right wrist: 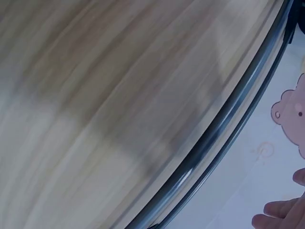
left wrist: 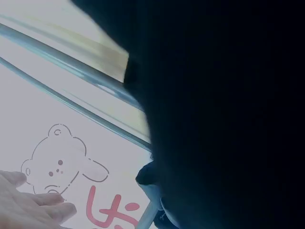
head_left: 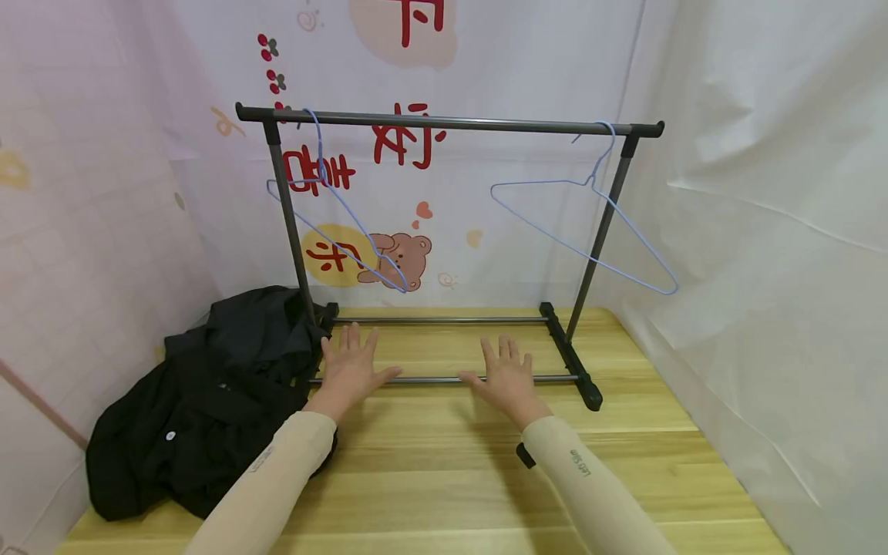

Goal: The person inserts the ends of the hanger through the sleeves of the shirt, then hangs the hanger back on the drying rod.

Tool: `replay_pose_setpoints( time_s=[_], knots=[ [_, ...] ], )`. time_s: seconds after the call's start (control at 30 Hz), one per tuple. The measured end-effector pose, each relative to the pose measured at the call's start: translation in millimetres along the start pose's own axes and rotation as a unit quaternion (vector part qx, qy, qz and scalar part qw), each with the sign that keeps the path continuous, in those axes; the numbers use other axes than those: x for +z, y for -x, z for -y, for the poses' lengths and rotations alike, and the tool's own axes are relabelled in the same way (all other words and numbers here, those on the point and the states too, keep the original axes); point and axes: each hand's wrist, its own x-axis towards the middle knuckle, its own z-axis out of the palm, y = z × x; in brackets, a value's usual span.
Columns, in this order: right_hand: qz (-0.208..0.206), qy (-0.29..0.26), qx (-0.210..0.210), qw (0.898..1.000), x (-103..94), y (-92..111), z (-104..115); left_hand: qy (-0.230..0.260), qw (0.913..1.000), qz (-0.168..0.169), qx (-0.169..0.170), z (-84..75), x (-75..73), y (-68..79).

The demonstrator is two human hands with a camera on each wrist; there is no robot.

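My left hand (head_left: 350,370) is held out with fingers spread, over the left end of a clothes rack's front lower bar (head_left: 423,380). Next to it lies a heap of black clothing (head_left: 215,393), which fills much of the left wrist view as a dark mass. My right hand (head_left: 509,381), fingers also spread, is over the same bar farther right. Neither hand grips anything. Two thin blue wire hangers hang bare from the rack's top bar (head_left: 444,122): a left hanger (head_left: 321,154) and a right hanger (head_left: 541,183).
The rack stands at the back of a wooden table (head_left: 416,478), its right foot (head_left: 572,358) to the right of my hand. Behind it hangs a white printed curtain with a bear (head_left: 409,258). White fabric (head_left: 777,231) closes off the right side.
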Motion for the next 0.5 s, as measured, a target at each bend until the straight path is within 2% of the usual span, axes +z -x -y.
replay_pose_setpoints(
  time_s=[0.23,0.5],
  knots=[
    [0.005,0.004,-0.012,1.0,1.2,0.8,17.2,0.014,0.9999,0.0,0.006,7.6,-5.9,4.1],
    [0.013,-0.022,-0.025,0.999,10.3,6.0,54.9,0.028,0.9996,0.004,0.006,28.0,-18.6,11.5]
  ],
)
